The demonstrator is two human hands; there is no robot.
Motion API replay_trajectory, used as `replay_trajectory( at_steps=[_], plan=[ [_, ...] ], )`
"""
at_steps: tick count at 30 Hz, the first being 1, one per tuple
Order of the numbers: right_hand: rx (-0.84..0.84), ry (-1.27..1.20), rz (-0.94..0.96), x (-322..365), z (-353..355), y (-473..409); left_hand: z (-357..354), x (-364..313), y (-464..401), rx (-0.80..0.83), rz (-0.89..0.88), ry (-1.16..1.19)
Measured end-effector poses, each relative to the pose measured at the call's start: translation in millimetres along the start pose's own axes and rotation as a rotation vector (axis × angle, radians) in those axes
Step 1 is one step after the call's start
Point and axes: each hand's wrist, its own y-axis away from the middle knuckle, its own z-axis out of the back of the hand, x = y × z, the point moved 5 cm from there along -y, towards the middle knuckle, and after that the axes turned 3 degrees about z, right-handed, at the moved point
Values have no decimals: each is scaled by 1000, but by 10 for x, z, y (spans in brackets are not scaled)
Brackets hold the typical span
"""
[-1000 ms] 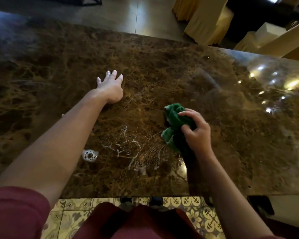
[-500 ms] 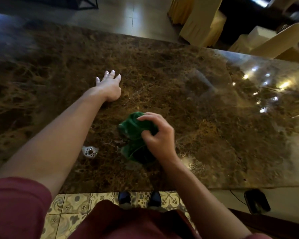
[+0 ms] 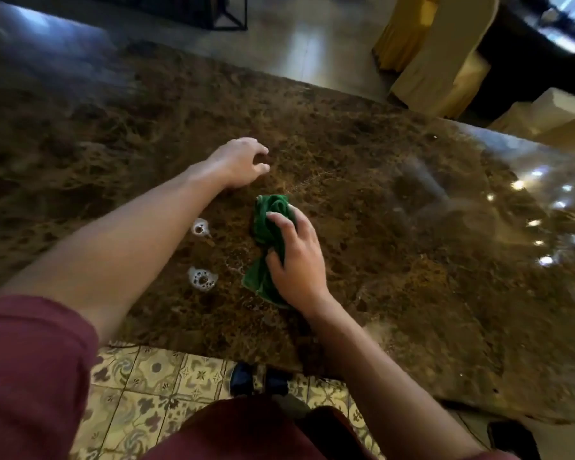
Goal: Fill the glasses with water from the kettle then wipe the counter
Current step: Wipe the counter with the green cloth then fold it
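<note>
Patterned floor tiles [image 3: 153,386] show below the near edge of the brown marble counter [image 3: 395,293]. Nearest, the right hand [image 3: 296,257] grips a bunched green cloth [image 3: 268,227] pressed onto the stone. Two foamy puddles [image 3: 201,278] lie just left of its fingers. Farther off, the left hand [image 3: 238,161] rests on the counter, fingers loosely curled, holding nothing. A bunched cloth risks smearing the foam rather than lifting it. No glasses, kettle or legible writing appear.
</note>
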Motion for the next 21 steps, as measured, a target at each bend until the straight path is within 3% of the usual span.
replay_trajectory(
  at_steps=[4, 10, 12, 15, 21],
  plan=[
    [97, -114, 116, 144, -79, -152, 219, 474, 407, -148, 9, -65],
    [-267, -143, -61, -687, 834, -445, 151, 1497, 1201, -160, 319, -172],
    [-304, -98, -174, -986, 1003, -640, 11, 1687, 1431, -152, 407, -163],
    [-251, -35, -251, -1174, 946, -859, -185, 1789, 1630, -134, 455, -166],
    [26, -14, 90, -412, 280, -1002, -167, 1833, 1626, -142, 476, -40]
  ],
)
